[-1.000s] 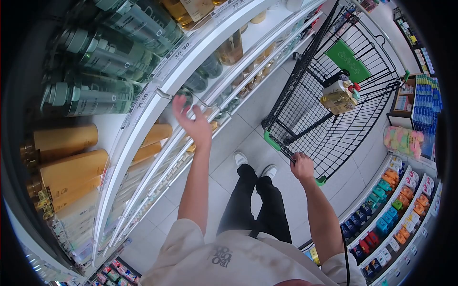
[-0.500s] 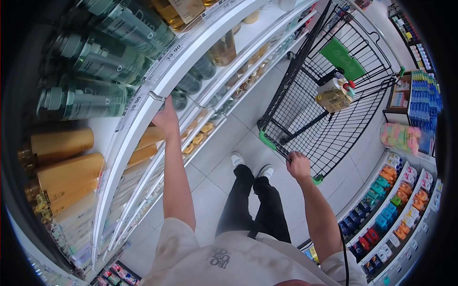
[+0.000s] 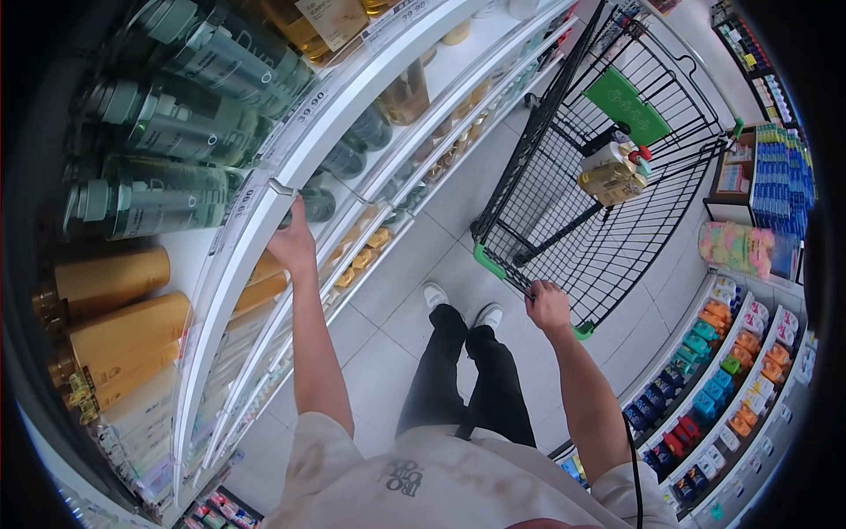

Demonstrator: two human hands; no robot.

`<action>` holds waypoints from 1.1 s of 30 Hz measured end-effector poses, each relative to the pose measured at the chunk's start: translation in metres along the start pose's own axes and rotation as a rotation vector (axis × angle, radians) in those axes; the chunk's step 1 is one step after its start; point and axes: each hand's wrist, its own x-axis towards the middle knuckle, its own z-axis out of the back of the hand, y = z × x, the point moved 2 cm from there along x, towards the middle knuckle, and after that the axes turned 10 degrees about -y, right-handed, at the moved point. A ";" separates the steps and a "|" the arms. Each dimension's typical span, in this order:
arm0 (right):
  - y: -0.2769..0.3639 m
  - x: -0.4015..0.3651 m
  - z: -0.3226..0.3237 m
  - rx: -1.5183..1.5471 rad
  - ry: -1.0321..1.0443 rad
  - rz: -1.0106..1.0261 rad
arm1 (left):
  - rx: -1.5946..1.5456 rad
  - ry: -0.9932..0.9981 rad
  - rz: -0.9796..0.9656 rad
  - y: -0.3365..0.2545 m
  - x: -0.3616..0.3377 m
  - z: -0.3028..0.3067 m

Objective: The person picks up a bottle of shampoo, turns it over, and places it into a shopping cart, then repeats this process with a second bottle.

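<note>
- Tallest thing in the aisle is the white shelf unit point(image 3: 196, 254) on the person's left, its curved fronts stacked one below another.
- The black wire shopping cart point(image 3: 608, 273) stands ahead and a bit to the right, a green panel point(image 3: 627, 106) at its far end and green corner pieces at the near one.
- Off to the right, a lower display point(image 3: 705, 414) carries rows of small, brightly coloured containers.
- On the upper shelf, clear greenish pump bottles point(image 3: 163, 198) sit just beside golden bottles point(image 3: 130, 339).
- The left hand point(image 3: 293, 242) is reaching in under the upper shelf's edge. I can see its thumb, but the fingers are mostly hidden, so whether that grip is spread or pressed together I cannot tell.
- The right hand point(image 3: 548, 306) has its grip curled round the bar at the cart's near end, between the two green corners.
- Right by the left thumb is a greenish bottle point(image 3: 319, 205) on the shelf below, partly covered by the edge; contact looks likely, though I can't be sure.
- A golden pack point(image 3: 614, 181) sits inside the cart, near the green panel.
</note>
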 end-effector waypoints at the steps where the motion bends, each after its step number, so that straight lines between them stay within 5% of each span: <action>1: 0.001 0.001 0.001 0.005 -0.008 0.005 | -0.012 0.002 0.012 -0.003 0.000 0.001; 6: -0.002 -0.002 0.001 0.010 -0.009 -0.001 | 0.014 -0.062 -0.064 0.001 -0.007 0.004; 11: -0.002 0.000 0.000 0.005 -0.025 0.015 | 0.018 0.023 0.057 0.007 -0.010 0.004; 17: -0.002 0.001 0.000 -0.008 0.008 -0.002 | -0.043 -0.048 0.103 -0.035 -0.108 0.021; 19: -0.003 0.001 -0.001 -0.005 0.007 0.003 | -0.159 0.196 0.010 -0.049 -0.127 0.016; 23: -0.006 0.000 -0.001 0.018 0.007 0.023 | -0.232 0.136 -0.112 -0.075 -0.080 -0.021; 25: -0.004 0.002 0.001 0.024 -0.004 0.016 | -0.198 0.012 0.016 -0.071 -0.055 -0.034; 33: -0.008 0.001 0.003 0.049 0.022 0.020 | -0.111 -0.015 0.021 -0.083 -0.008 -0.080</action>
